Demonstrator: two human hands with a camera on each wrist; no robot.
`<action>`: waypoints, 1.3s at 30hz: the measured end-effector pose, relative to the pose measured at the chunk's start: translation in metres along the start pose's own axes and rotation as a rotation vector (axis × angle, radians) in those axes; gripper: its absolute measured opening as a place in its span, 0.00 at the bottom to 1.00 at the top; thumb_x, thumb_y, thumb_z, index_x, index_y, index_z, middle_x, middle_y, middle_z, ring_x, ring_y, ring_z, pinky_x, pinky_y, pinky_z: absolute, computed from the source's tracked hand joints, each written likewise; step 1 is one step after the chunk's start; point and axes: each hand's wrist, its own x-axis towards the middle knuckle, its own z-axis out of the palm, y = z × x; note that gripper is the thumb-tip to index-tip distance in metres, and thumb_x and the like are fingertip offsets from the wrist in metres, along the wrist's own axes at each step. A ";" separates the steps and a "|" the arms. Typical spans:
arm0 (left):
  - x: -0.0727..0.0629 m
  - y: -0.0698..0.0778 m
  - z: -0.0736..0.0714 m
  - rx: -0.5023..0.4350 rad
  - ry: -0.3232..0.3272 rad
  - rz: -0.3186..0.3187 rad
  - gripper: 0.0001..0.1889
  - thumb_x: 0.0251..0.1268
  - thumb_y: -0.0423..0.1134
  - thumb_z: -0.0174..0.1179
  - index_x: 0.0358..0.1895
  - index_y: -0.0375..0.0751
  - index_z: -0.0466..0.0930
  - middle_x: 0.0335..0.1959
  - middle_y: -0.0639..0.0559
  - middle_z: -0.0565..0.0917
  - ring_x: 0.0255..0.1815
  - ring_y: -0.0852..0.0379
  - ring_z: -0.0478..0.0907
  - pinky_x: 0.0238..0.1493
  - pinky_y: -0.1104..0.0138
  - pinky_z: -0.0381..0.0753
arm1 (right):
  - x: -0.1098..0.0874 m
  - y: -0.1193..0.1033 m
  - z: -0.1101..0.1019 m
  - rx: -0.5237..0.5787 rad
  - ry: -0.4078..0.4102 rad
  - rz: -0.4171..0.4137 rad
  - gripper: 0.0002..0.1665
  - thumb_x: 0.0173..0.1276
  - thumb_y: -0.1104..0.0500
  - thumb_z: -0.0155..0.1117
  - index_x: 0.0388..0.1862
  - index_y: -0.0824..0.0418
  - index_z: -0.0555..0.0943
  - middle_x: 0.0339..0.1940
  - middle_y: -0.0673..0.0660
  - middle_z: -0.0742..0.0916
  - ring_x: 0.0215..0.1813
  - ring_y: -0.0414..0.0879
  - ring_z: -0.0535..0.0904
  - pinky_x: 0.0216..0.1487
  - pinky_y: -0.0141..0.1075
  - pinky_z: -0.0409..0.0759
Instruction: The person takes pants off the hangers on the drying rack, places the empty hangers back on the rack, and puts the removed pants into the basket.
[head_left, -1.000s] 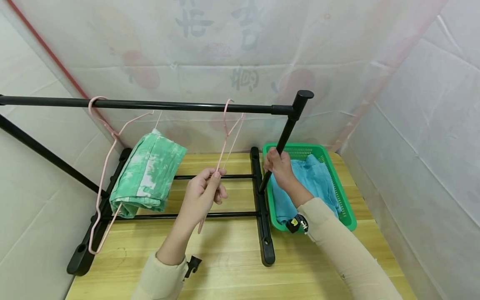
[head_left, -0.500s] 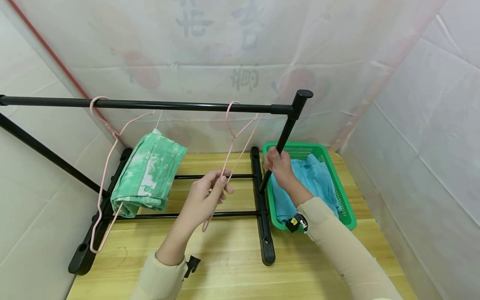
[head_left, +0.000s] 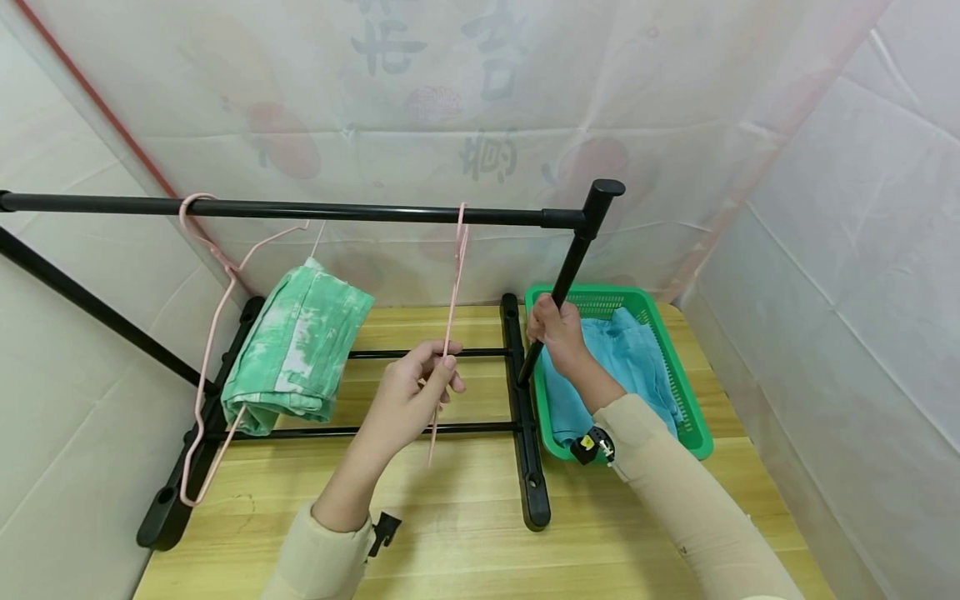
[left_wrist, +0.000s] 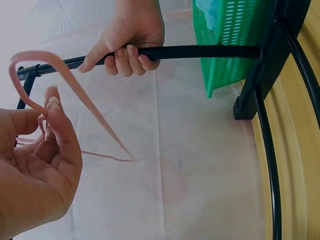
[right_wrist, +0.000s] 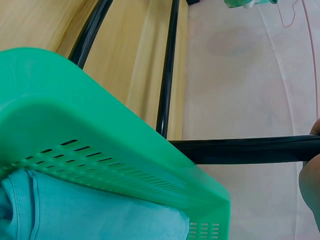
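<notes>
My left hand (head_left: 408,392) pinches a thin pink clothes hanger (head_left: 454,287) between thumb and fingers. The hanger's hook goes over the black top bar (head_left: 345,212) of a rack, and it appears almost edge-on in the head view. In the left wrist view one rounded end of the hanger (left_wrist: 90,100) rises past the fingertips. My right hand (head_left: 561,333) grips the rack's black right post (head_left: 573,267), fingers wrapped round it. On the left, a second pink hanger (head_left: 212,332) hangs from the same bar, carrying a folded green-and-white cloth item (head_left: 300,350).
A green plastic basket (head_left: 688,392) with folded blue cloth (head_left: 630,358) stands just right of the rack, close to my right wrist. Black feet (head_left: 525,433) and lower crossbars (head_left: 367,432) rest over the wooden tabletop (head_left: 465,533). Pale sheeting (head_left: 840,250) encloses the back and sides.
The pinched hanger swung right, then turned until nearly edge-on below the bar. My left hand shifted slightly right with it. My right hand keeps its place on the post.
</notes>
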 end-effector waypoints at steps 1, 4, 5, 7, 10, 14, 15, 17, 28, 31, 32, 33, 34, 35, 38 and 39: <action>0.000 0.000 0.000 0.002 -0.002 0.000 0.17 0.80 0.46 0.49 0.58 0.39 0.77 0.29 0.47 0.85 0.25 0.54 0.79 0.20 0.61 0.82 | 0.000 0.000 0.000 -0.002 -0.001 -0.001 0.33 0.75 0.35 0.49 0.18 0.55 0.57 0.14 0.50 0.60 0.17 0.46 0.49 0.25 0.50 0.51; -0.001 0.001 -0.001 0.017 -0.003 0.001 0.18 0.80 0.47 0.49 0.59 0.38 0.76 0.31 0.49 0.86 0.26 0.54 0.80 0.23 0.59 0.84 | 0.000 -0.001 0.000 0.000 0.003 0.004 0.34 0.75 0.35 0.49 0.18 0.55 0.57 0.14 0.51 0.60 0.17 0.46 0.49 0.25 0.50 0.51; -0.001 0.001 -0.001 0.038 0.003 0.003 0.18 0.80 0.48 0.49 0.59 0.39 0.77 0.33 0.50 0.86 0.27 0.54 0.81 0.25 0.60 0.84 | 0.000 -0.001 0.001 0.003 0.003 0.006 0.34 0.75 0.35 0.50 0.18 0.55 0.57 0.14 0.51 0.60 0.17 0.46 0.49 0.25 0.50 0.51; -0.003 0.002 -0.002 0.095 0.023 0.010 0.20 0.79 0.50 0.50 0.60 0.40 0.76 0.37 0.51 0.87 0.32 0.56 0.82 0.28 0.63 0.85 | 0.000 -0.001 0.001 0.008 0.004 0.008 0.34 0.74 0.34 0.50 0.18 0.56 0.57 0.14 0.51 0.60 0.16 0.46 0.49 0.25 0.50 0.51; -0.006 0.005 -0.006 0.195 0.080 0.028 0.21 0.78 0.52 0.51 0.62 0.42 0.77 0.42 0.54 0.86 0.41 0.60 0.82 0.33 0.67 0.84 | 0.000 -0.002 0.001 0.013 0.006 0.007 0.35 0.74 0.34 0.50 0.18 0.56 0.57 0.14 0.51 0.60 0.16 0.46 0.50 0.25 0.49 0.51; -0.011 0.010 -0.016 0.263 0.172 0.085 0.20 0.77 0.50 0.54 0.61 0.43 0.77 0.46 0.55 0.85 0.46 0.61 0.81 0.35 0.66 0.84 | 0.000 -0.002 0.001 0.020 0.010 0.011 0.35 0.74 0.34 0.50 0.18 0.56 0.57 0.14 0.52 0.60 0.16 0.46 0.49 0.24 0.49 0.51; -0.013 0.012 -0.020 0.268 0.194 0.105 0.19 0.76 0.49 0.55 0.61 0.43 0.78 0.47 0.54 0.85 0.46 0.61 0.80 0.35 0.66 0.84 | 0.000 -0.002 0.002 0.021 0.011 0.012 0.35 0.74 0.34 0.50 0.18 0.56 0.57 0.14 0.52 0.60 0.16 0.46 0.49 0.24 0.49 0.51; -0.017 0.015 -0.029 0.281 0.232 0.154 0.17 0.76 0.45 0.56 0.60 0.41 0.78 0.47 0.53 0.84 0.45 0.61 0.80 0.36 0.68 0.84 | 0.000 -0.001 0.002 0.020 0.013 0.016 0.35 0.74 0.33 0.50 0.18 0.56 0.58 0.14 0.52 0.60 0.16 0.47 0.49 0.24 0.49 0.51; -0.045 0.043 -0.103 0.457 0.590 0.381 0.15 0.66 0.30 0.61 0.54 0.30 0.81 0.43 0.40 0.86 0.48 0.58 0.77 0.45 0.77 0.73 | -0.001 -0.002 0.001 0.005 0.015 0.014 0.34 0.73 0.33 0.51 0.18 0.55 0.58 0.14 0.52 0.61 0.16 0.46 0.50 0.23 0.48 0.52; -0.050 0.043 -0.119 0.510 0.668 0.380 0.14 0.67 0.33 0.60 0.52 0.28 0.82 0.44 0.36 0.85 0.50 0.60 0.73 0.48 0.78 0.71 | -0.002 -0.002 0.000 -0.003 0.010 0.006 0.34 0.73 0.33 0.51 0.19 0.56 0.57 0.14 0.52 0.60 0.17 0.46 0.49 0.24 0.47 0.52; -0.051 0.042 -0.124 0.521 0.690 0.378 0.15 0.67 0.34 0.60 0.51 0.27 0.82 0.45 0.35 0.85 0.51 0.62 0.71 0.49 0.78 0.70 | -0.002 -0.002 0.000 -0.004 0.009 0.004 0.34 0.74 0.33 0.51 0.19 0.56 0.57 0.14 0.52 0.60 0.17 0.46 0.49 0.24 0.47 0.51; -0.052 0.041 -0.128 0.530 0.708 0.370 0.15 0.67 0.34 0.60 0.51 0.27 0.82 0.45 0.34 0.84 0.51 0.65 0.70 0.50 0.79 0.68 | -0.002 -0.002 0.000 -0.004 0.008 0.003 0.34 0.74 0.34 0.51 0.19 0.56 0.57 0.14 0.52 0.60 0.17 0.46 0.49 0.24 0.48 0.51; -0.053 0.040 -0.132 0.536 0.723 0.358 0.15 0.66 0.34 0.60 0.51 0.27 0.82 0.46 0.34 0.84 0.52 0.68 0.68 0.50 0.79 0.67 | -0.002 -0.002 0.000 -0.002 0.009 0.002 0.34 0.74 0.34 0.51 0.19 0.56 0.57 0.14 0.51 0.60 0.17 0.46 0.49 0.24 0.48 0.51; -0.054 0.038 -0.135 0.545 0.733 0.340 0.15 0.66 0.34 0.60 0.51 0.27 0.82 0.47 0.35 0.84 0.53 0.70 0.67 0.50 0.79 0.66 | -0.002 -0.002 0.000 -0.002 0.010 0.003 0.34 0.74 0.34 0.51 0.19 0.56 0.57 0.14 0.51 0.60 0.17 0.46 0.49 0.24 0.48 0.51; -0.057 0.034 -0.143 0.568 0.738 0.259 0.17 0.65 0.34 0.61 0.54 0.30 0.81 0.53 0.39 0.82 0.55 0.73 0.64 0.51 0.78 0.63 | -0.002 -0.002 0.000 -0.003 0.015 0.007 0.34 0.74 0.34 0.50 0.18 0.56 0.57 0.14 0.51 0.60 0.17 0.46 0.49 0.24 0.49 0.52; -0.058 0.032 -0.145 0.571 0.730 0.220 0.18 0.65 0.34 0.62 0.56 0.32 0.81 0.55 0.40 0.81 0.56 0.73 0.63 0.51 0.78 0.62 | -0.002 -0.002 0.000 -0.003 0.017 0.008 0.34 0.74 0.34 0.50 0.18 0.56 0.57 0.14 0.51 0.60 0.17 0.46 0.49 0.24 0.49 0.52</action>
